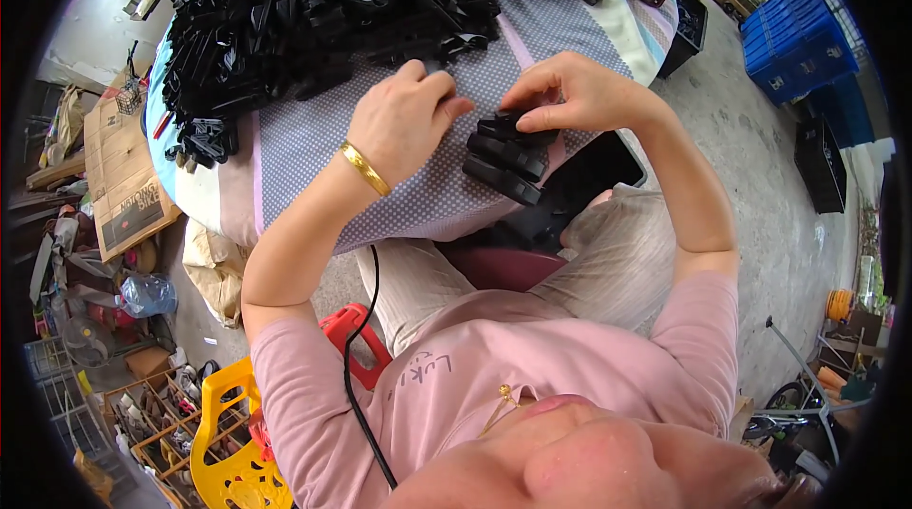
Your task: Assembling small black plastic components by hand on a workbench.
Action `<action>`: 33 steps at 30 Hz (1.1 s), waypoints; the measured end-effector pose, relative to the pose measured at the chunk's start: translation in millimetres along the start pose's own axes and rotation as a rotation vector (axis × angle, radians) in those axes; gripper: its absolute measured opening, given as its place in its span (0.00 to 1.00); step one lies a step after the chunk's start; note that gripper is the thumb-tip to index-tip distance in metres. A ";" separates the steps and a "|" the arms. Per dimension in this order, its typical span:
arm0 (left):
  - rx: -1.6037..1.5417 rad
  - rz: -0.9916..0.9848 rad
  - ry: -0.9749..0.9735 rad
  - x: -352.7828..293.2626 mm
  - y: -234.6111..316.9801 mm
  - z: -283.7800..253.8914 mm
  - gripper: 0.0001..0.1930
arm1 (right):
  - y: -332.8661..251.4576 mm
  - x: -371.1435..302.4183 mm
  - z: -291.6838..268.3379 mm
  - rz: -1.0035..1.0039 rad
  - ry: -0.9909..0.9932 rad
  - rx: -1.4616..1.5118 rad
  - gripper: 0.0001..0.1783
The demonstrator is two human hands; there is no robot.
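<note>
My right hand (581, 96) is closed, thumb and fingers pinching a black plastic part (513, 129) at the top of a short row of like parts. The other black parts (503, 167) in this row lie side by side near the table's front edge. To their left, my left hand (404, 119) hovers over the dotted cloth with its fingers curled under and its thumb pointing right. Whatever it may hold is hidden behind the fingers. Just beyond it spreads a large heap of glossy black plastic parts (313, 10).
The round table wears a grey dotted cloth (313, 157) with pink stripes. A black container (598, 172) sits below its front right edge. Blue crates (798, 38) stand on the floor at right, a cardboard sheet (123, 172) leans at left, and a yellow chair (223, 433) is at lower left.
</note>
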State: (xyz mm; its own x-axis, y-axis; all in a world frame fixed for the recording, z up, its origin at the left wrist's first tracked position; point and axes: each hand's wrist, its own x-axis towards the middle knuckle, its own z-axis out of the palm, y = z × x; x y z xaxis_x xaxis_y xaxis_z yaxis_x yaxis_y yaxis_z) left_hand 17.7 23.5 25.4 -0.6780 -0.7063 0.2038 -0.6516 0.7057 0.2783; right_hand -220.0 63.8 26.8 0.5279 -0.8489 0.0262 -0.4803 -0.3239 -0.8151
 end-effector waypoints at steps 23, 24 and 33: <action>-0.369 -0.004 0.013 16.5 -12.5 12.1 0.11 | 24.0 25.7 19.5 -0.368 0.361 -0.312 0.16; -0.366 -0.001 0.014 17.1 -13.5 11.5 0.11 | 24.2 25.5 19.6 -0.371 0.364 -0.313 0.16; -0.070 -0.013 0.239 29.4 -52.3 -7.7 0.15 | 24.9 36.4 15.0 -0.203 0.379 -0.136 0.13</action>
State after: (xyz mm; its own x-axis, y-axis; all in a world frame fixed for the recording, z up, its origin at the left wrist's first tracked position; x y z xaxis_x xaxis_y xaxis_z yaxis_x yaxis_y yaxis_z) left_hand 34.4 -34.6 24.0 -0.5643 -0.7147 0.4132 -0.6290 0.6964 0.3455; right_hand -202.2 31.1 -1.3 0.3388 -0.8475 0.4086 -0.4949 -0.5299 -0.6887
